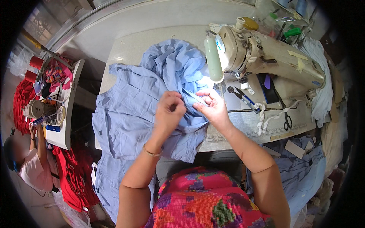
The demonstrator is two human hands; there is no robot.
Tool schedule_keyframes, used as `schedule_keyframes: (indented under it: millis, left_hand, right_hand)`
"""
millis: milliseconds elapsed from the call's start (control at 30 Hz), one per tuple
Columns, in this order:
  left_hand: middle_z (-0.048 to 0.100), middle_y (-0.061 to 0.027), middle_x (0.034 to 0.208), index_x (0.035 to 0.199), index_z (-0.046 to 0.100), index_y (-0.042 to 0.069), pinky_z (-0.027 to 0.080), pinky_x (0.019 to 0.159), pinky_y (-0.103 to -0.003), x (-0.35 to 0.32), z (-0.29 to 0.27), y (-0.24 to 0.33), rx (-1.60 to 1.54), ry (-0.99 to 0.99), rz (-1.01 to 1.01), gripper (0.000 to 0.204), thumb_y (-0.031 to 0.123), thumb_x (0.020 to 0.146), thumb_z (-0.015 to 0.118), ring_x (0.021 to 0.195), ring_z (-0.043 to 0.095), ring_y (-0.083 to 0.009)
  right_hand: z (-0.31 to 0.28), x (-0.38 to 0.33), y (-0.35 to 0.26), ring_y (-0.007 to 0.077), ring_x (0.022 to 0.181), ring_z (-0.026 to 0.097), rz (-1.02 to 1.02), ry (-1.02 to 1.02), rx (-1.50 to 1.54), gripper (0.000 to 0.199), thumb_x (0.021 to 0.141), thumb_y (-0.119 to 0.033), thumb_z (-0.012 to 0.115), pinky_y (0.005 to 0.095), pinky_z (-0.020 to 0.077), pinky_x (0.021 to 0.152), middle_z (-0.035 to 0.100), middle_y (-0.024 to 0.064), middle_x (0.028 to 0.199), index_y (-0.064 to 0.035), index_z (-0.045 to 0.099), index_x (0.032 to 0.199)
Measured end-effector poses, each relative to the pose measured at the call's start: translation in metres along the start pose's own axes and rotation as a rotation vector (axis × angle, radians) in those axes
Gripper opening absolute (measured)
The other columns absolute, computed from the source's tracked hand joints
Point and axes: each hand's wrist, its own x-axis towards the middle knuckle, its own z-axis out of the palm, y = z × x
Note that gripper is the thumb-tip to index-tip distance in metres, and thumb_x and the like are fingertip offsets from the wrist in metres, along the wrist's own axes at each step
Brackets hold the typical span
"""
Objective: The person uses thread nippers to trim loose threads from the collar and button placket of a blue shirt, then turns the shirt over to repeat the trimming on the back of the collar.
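Note:
A light blue cloth garment (pixel 129 102) lies in folds over the table left of the sewing machine (pixel 266 51), part of it hanging off the front edge. My right hand (pixel 213 108) pinches a folded edge of it between thumb and fingers, close to the machine's needle area. Just left of that, my left hand (pixel 169 112) is over the cloth with its fingers curled in toward the thumb. It is slightly blurred, and whatever it holds is hidden.
Right of my hands lie thread snips (pixel 243 97), black scissors (pixel 287 117), a phone (pixel 268 89) and a white cloth strip (pixel 262 121). A pale green lamp (pixel 213 59) hangs by the machine head. At far left, a person (pixel 36 167) works at another machine near red garments (pixel 74 178).

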Motion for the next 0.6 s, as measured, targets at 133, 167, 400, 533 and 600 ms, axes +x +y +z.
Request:
schedule_keyframes:
  millis: [133, 167, 400, 533, 600]
  left_hand:
    - [0.052, -0.0037, 0.097, 0.073, 0.056, 0.000, 0.037, 0.069, -0.018, 0.006, -0.011, 0.008, -0.195, -0.099, -0.015, 0.007, -0.004, 0.078, 0.054, 0.078, 0.048, -0.0072]
    - [0.052, -0.0028, 0.096, 0.075, 0.056, 0.001, 0.037, 0.068, -0.018, 0.006, -0.011, 0.010, -0.223, -0.159, -0.004, 0.006, -0.003, 0.079, 0.053, 0.078, 0.048, -0.0068]
    - [0.051, -0.0104, 0.068, 0.080, 0.052, 0.001, 0.041, 0.053, -0.027, 0.014, -0.016, 0.019, 0.521, -0.308, 0.386, 0.007, -0.005, 0.076, 0.050, 0.058, 0.051, -0.0164]
    - [0.052, -0.0117, 0.070, 0.081, 0.053, 0.000, 0.043, 0.057, -0.028, 0.042, -0.054, 0.014, 0.764, -0.018, 0.404, 0.005, -0.002, 0.078, 0.054, 0.060, 0.052, -0.0169]
    - [0.056, -0.0095, 0.077, 0.085, 0.054, 0.000, 0.044, 0.061, -0.027, 0.039, -0.055, 0.028, 0.601, -0.107, 0.206, 0.006, 0.002, 0.081, 0.058, 0.067, 0.053, -0.0140]
  right_hand:
    - [0.001, 0.001, 0.000, 0.0088, 0.080, 0.057, -0.004, -0.009, 0.071, 0.031, 0.081, 0.004, 0.057, 0.0212, 0.0455, 0.072, 0.062, 0.0095, 0.092, 0.0013, 0.045, 0.110]
    - [0.001, 0.001, -0.001, 0.0088, 0.081, 0.057, -0.003, -0.005, 0.087, 0.031, 0.081, 0.004, 0.057, 0.0210, 0.0453, 0.072, 0.062, 0.0095, 0.092, 0.0013, 0.045, 0.110]
    - [-0.005, 0.003, 0.014, 0.0081, 0.091, 0.052, -0.045, -0.058, -0.017, 0.030, 0.079, 0.006, 0.056, 0.0208, 0.0416, 0.079, 0.055, 0.0048, 0.096, 0.0006, 0.047, 0.108]
    - [-0.006, 0.002, 0.004, 0.0081, 0.099, 0.048, -0.002, -0.080, -0.040, 0.033, 0.078, 0.007, 0.052, 0.0222, 0.0379, 0.086, 0.051, 0.0047, 0.105, 0.0011, 0.047, 0.110]
    - [-0.003, 0.004, 0.002, 0.0082, 0.103, 0.046, -0.066, -0.078, -0.008, 0.036, 0.078, 0.007, 0.052, 0.0230, 0.0366, 0.088, 0.050, 0.0055, 0.110, 0.0016, 0.046, 0.113]
